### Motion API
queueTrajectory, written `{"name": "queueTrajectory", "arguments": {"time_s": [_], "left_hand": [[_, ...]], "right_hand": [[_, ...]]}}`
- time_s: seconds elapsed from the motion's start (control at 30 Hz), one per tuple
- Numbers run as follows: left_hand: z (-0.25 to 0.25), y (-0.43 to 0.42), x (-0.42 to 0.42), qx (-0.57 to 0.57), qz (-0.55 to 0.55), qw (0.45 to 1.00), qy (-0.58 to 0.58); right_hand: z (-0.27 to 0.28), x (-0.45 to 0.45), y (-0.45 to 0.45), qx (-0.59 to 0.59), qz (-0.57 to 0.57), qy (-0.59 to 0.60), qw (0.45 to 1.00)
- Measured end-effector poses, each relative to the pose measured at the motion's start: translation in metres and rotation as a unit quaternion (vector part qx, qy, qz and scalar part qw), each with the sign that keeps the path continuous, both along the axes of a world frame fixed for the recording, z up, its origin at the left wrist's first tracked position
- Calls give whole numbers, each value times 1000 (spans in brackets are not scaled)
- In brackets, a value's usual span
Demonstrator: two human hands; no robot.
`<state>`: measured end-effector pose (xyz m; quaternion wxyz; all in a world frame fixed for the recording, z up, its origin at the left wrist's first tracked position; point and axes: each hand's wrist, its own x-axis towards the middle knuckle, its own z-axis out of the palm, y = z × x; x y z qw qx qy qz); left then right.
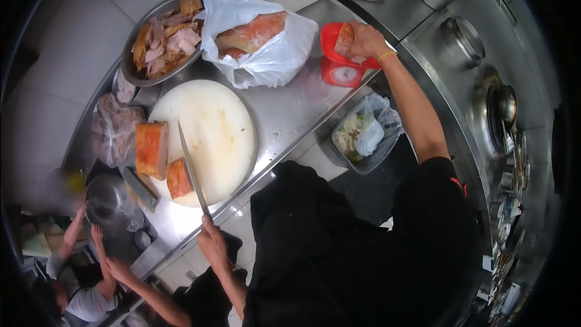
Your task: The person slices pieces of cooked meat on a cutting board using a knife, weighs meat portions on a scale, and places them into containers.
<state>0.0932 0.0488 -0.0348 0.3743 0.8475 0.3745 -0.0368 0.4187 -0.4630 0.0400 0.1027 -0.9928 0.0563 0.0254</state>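
Note:
My left hand [213, 243] is closed round the handle of a long knife [190, 166], whose blade lies over the round white cutting board [227, 127]. Left of the blade are a small block of roast meat [178, 178] and a larger slab [151, 148] with browned skin. Away to the right, my right hand [368, 41] grips a piece of roast meat [345, 40] at the red tray of a kitchen scale [344, 74]. Whether the piece rests fully on the tray I cannot tell. The fingertips are partly hidden.
A metal bowl [128, 63] of cut meat, a white plastic bag [266, 60] round a large piece, and a white tub [308, 0] of blocks stand behind. A cleaver [140, 189] lies left of the board. Below the counter edge is a lined bin [365, 160]. Co-workers' arms [148, 293] reach in lower left.

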Motion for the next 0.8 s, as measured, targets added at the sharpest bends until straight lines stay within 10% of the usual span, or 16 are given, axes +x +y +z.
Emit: {"name": "queueTrajectory", "arguments": {"time_s": [0.6, 0.8], "left_hand": [[21, -5, -81, -95, 0, 991, -93], [19, -9, -101, -107, 10, 990, -92]], "right_hand": [[-9, 21, -11, -59, -3, 20, 998], [28, 9, 5, 216, -33, -31, 975]]}}
